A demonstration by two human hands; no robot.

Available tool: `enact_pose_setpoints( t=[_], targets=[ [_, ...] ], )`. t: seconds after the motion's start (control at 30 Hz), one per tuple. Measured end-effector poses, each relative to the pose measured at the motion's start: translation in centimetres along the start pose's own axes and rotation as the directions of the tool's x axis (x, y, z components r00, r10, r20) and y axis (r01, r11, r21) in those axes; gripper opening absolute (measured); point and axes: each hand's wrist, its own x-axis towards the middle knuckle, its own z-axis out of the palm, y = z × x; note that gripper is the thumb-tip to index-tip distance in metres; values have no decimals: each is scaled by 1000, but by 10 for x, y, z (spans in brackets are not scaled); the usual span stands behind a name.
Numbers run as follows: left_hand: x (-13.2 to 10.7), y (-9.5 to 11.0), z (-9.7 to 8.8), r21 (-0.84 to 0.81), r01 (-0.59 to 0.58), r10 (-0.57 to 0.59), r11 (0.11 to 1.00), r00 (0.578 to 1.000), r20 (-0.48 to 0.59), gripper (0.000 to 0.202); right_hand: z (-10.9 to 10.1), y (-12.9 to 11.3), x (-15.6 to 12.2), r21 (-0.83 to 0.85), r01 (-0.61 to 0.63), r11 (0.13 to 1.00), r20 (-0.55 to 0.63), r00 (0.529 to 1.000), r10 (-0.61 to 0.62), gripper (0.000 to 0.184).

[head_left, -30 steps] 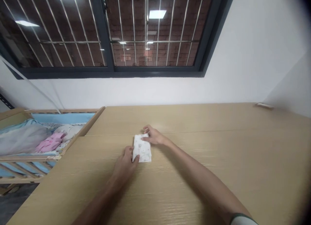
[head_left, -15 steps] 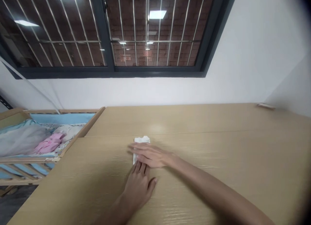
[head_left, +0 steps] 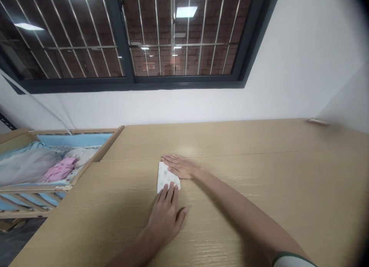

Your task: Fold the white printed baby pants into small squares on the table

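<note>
A small white printed cloth (head_left: 164,177), folded into a narrow rectangle, lies on the light wooden table (head_left: 259,174). My left hand (head_left: 166,214) lies flat on the table with its fingers stretched out, the fingertips resting on the cloth's near edge. My right hand (head_left: 180,166) is flat too, fingers together and pointing left, pressing on the cloth's far right part. Neither hand grips anything.
A wooden cot (head_left: 52,163) with blue, grey and pink bedding stands against the table's left side. A white wall and a barred dark window (head_left: 127,36) are behind. A small flat object (head_left: 317,121) lies at the table's far right corner.
My right hand slid from across the cloth's middle to its far end. My left hand went from pinching the cloth's left edge to lying flat at its near edge.
</note>
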Motion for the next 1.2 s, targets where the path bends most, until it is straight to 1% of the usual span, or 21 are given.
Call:
enact_pose_setpoints(
  t=[0.1, 0.2, 0.27, 0.3, 0.33, 0.4, 0.47, 0.53, 0.6, 0.7, 0.8, 0.87, 0.9, 0.97, 1.03, 1.1, 1.13, 1.2],
  targets=[
    [2, -1, -1, -43, 8, -10, 999, 1000, -27, 62, 7, -1, -3, -39, -12, 999, -32, 999, 11, 62],
    [8, -13, -5, -161, 30, -40, 986, 997, -58, 49, 13, -4, -11, -43, -85, 995, -131, 988, 78, 71],
    [13, -29, -8, -234, 106, -131, 966, 987, -94, 37, 15, -5, -16, -21, -150, 989, -232, 963, 141, 77],
    [16, -38, -10, -239, 159, -190, 958, 975, -112, 32, 15, -6, -18, -13, -174, 985, -289, 943, 163, 76],
    [18, -47, -11, -218, 218, -249, 951, 961, -125, 29, 15, -6, -20, -10, -191, 982, -345, 922, 176, 73],
    [21, -64, -12, -126, 330, -345, 935, 931, -118, 30, 16, -8, -22, -18, -206, 978, -445, 878, 177, 60],
    [23, -73, -11, -52, 411, -413, 910, 910, -38, 34, 17, -9, -23, -36, -197, 980, -496, 854, 154, 47],
    [24, -76, -10, -30, 454, -452, 891, 891, 54, 36, 19, -10, -22, -57, -177, 983, -503, 855, 124, 36],
    [24, -74, -9, -43, 459, -451, 888, 885, 117, 35, 21, -12, -20, -63, -171, 983, -488, 865, 119, 27],
    [26, -71, -12, -91, 439, -419, 894, 890, 183, 31, 24, -17, -17, -4, -222, 975, -470, 861, 194, 22],
    [30, -75, -20, -161, 421, -369, 893, 888, 272, 28, 24, -29, -17, 94, -307, 947, -471, 824, 314, 23],
    [33, -78, -29, -205, 410, -332, 889, 884, 329, 25, 24, -43, -19, 110, -350, 930, -468, 807, 360, 20],
    [34, -79, -35, -222, 405, -314, 887, 881, 354, 23, 24, -52, -20, 96, -364, 926, -461, 809, 365, 20],
    [32, -80, -50, -247, 391, -275, 887, 876, 396, 20, 24, -75, -24, 51, -384, 922, -434, 823, 367, 19],
    [21, -78, -68, -263, 372, -239, 890, 873, 426, 16, 27, -105, -29, 22, -409, 912, -394, 835, 384, 19],
    [1, -74, -86, -273, 367, -210, 889, 858, 470, 15, 31, -142, -36, 35, -439, 898, -344, 838, 423, 18],
    [-13, -72, -95, -280, 380, -204, 882, 841, 500, 15, 33, -161, -40, 58, -449, 892, -313, 840, 444, 19],
    [-50, -69, -111, -294, 436, -209, 851, 794, 571, 20, 38, -203, -50, 142, -451, 881, -239, 848, 473, 21]
  ],
)
